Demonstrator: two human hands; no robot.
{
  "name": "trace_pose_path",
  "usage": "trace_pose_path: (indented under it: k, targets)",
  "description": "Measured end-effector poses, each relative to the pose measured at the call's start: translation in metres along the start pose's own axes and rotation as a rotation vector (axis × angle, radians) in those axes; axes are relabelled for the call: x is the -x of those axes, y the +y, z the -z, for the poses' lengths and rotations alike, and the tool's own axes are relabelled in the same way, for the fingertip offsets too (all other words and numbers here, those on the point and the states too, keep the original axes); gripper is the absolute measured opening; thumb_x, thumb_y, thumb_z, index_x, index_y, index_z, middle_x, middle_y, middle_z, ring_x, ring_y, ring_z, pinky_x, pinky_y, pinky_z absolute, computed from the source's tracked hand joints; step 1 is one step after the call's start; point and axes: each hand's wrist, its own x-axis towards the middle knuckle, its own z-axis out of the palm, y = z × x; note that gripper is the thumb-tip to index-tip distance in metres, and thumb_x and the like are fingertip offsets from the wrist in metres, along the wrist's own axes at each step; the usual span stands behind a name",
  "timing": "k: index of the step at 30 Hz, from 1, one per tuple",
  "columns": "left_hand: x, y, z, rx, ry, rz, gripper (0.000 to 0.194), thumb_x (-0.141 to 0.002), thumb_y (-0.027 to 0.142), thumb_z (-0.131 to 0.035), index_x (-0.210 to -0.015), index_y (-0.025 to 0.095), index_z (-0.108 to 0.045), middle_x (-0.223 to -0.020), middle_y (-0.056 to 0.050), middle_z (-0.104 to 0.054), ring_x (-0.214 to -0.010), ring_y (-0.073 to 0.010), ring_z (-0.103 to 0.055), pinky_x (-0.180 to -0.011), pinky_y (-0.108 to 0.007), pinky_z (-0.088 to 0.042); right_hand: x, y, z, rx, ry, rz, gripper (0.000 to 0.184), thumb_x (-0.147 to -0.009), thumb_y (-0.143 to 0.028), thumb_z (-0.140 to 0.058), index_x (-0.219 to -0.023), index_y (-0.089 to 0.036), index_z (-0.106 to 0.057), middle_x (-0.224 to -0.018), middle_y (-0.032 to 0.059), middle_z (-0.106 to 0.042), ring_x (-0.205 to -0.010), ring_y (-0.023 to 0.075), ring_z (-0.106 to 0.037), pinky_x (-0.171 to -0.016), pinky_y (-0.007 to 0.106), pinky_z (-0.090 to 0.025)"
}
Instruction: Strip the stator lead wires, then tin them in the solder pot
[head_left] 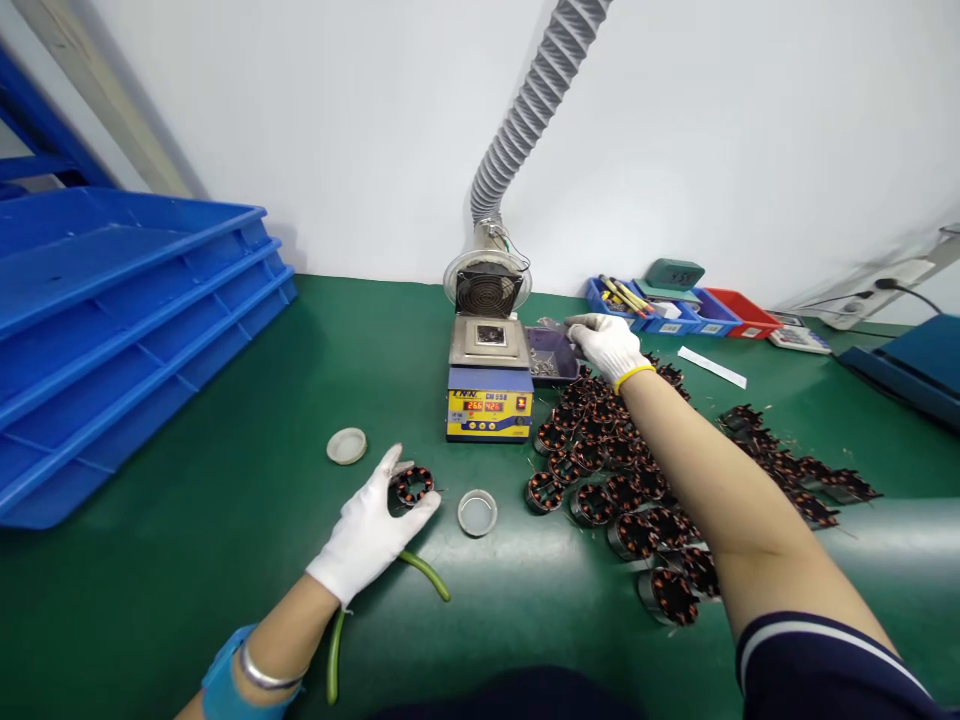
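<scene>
My gloved left hand (367, 530) grips a wound motor stator (414, 486) with thumb and fingers around its sides, at the table's left middle. Under that hand lies a tool with green handles (427, 575); its head is hidden. To the right of the stator sits a small round dish (477, 513) with pale contents, and a second round dish (346, 446) is up and to the left. My gloved right hand (604, 345) reaches over the right edge of a purple tray (555, 377) of small metal bits. Its fingers are drawn together; anything between them is too small to see.
A solder pot (489, 405) with a lit display stands at the back middle, beneath a grey hose (525, 115). Many stators (622, 490) cover the right side. Blue trays (135, 320) are stacked left; small bins (679, 312) line the back right.
</scene>
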Motion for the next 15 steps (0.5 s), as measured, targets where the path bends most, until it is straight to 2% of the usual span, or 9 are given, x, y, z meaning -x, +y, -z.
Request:
trace_pose_path:
  k: [3, 6, 11, 15]
  targets:
    - [0.0, 0.001, 0.0, -0.006, -0.004, 0.009, 0.088, -0.079, 0.062, -0.056, -0.151, 0.019, -0.032, -0.132, -0.011, -0.065, -0.125, -0.0324, -0.06, -0.106, -0.044, -0.046, 0.004, 0.01, -0.007, 0.138, 0.016, 0.021, 0.039, -0.089, -0.034, -0.049, -0.123, -0.022, -0.067, -0.115, 0.0101, -0.07, -0.105, 0.0253, -0.066, -0.092, 0.038, -0.051]
    - [0.0, 0.002, -0.001, 0.015, 0.009, 0.007, 0.086, -0.079, 0.06, -0.057, -0.15, 0.02, -0.032, -0.132, -0.01, -0.065, -0.125, -0.033, -0.06, -0.106, -0.045, -0.045, 0.011, 0.014, -0.018, 0.264, -0.028, 0.072, 0.037, -0.085, -0.028, -0.054, -0.119, -0.024, -0.069, -0.116, 0.0127, -0.068, -0.106, 0.0308, -0.065, -0.092, 0.043, -0.049]
    - [-0.002, 0.001, -0.002, 0.038, -0.004, 0.016, 0.086, -0.078, 0.059, -0.058, -0.15, 0.021, -0.031, -0.135, -0.01, -0.063, -0.128, -0.0337, -0.057, -0.109, -0.046, -0.043, 0.015, 0.016, -0.024, 0.371, -0.036, 0.11, 0.042, -0.089, -0.029, -0.048, -0.128, -0.025, -0.063, -0.119, 0.0149, -0.064, -0.101, 0.031, -0.065, -0.087, 0.042, -0.049]
    - [-0.003, -0.002, -0.004, 0.067, -0.009, 0.026, 0.089, -0.077, 0.061, -0.06, -0.151, 0.023, -0.029, -0.137, -0.009, -0.061, -0.131, -0.031, -0.055, -0.112, -0.046, -0.041, 0.012, 0.02, -0.02, 0.374, -0.028, 0.113, 0.04, -0.088, -0.029, -0.05, -0.125, -0.025, -0.065, -0.115, 0.0134, -0.066, -0.098, 0.0288, -0.065, -0.085, 0.039, -0.049]
